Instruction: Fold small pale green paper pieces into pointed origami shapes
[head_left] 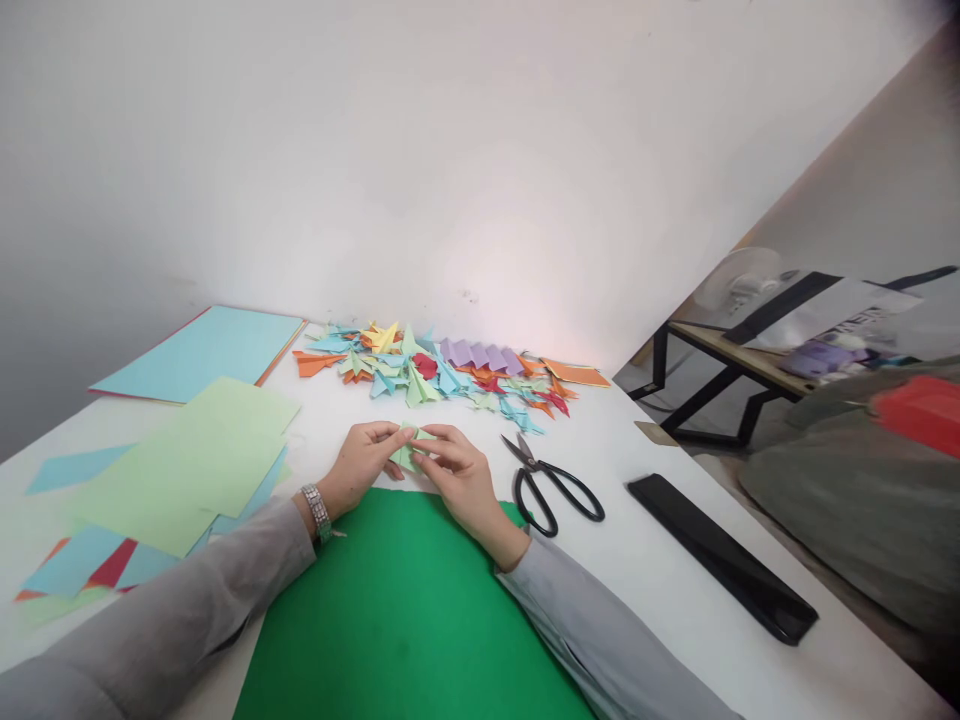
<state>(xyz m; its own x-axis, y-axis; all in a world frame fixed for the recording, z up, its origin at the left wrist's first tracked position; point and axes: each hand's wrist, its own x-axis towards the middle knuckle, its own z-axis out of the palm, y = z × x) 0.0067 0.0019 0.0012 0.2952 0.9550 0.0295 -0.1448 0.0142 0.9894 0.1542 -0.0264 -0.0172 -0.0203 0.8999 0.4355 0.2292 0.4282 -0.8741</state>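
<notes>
Between my two hands is a small piece of folded light green paper (406, 457), held above the far edge of a green sheet (420, 610). My left hand (365, 462) pinches its left side with thumb and fingers. On the right side, my right hand (459, 475) grips the same paper with thumb and fingertips. Parts of the paper are hidden behind the fingers. Just right of my right hand, a pair of black-handled scissors (551, 480) lies on the white table with its blades apart.
Folded paper shapes (420, 368) in several colours are heaped at the back by the wall. Light green sheets (195, 460) overlap coloured scraps at left, near a blue sheet stack (210, 350). A long black object (720, 555) lies at right, beyond which stands a low bench (735, 355).
</notes>
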